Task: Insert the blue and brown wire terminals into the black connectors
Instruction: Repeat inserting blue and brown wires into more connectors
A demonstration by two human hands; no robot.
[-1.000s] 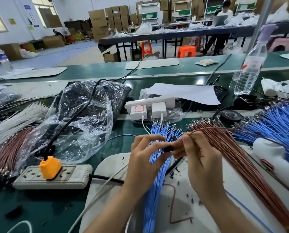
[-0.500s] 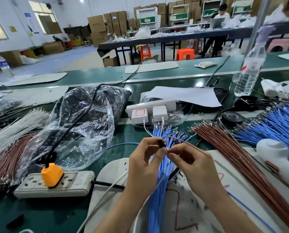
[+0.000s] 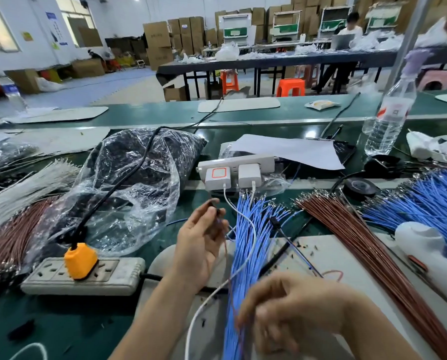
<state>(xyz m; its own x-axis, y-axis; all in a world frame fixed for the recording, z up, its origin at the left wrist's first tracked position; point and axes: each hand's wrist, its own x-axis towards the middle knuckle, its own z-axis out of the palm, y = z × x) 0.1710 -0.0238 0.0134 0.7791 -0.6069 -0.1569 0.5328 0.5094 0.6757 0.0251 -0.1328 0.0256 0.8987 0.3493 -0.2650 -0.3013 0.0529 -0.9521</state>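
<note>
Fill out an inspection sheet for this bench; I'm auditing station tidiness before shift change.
Surface: green bench, white mat under the hands.
Job's things: blue wires and brown wires in bundles; black connector in left hand.
Clutter: plastic bag, water bottle, paper sheet, tape roll.
Grippers: left hand pinches the connector; right hand blurred over the blue wires, grip unclear.
Cables: white charger cable crosses the blue wires; black cord runs to orange plug in power strip.
Surroundings: cardboard boxes, orange stools, seated person at far table.

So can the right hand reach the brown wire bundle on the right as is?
Probably yes. The right hand is low beside the blue wires, and only open mat with one thin loose wire lies between it and the brown wire bundle.
</note>
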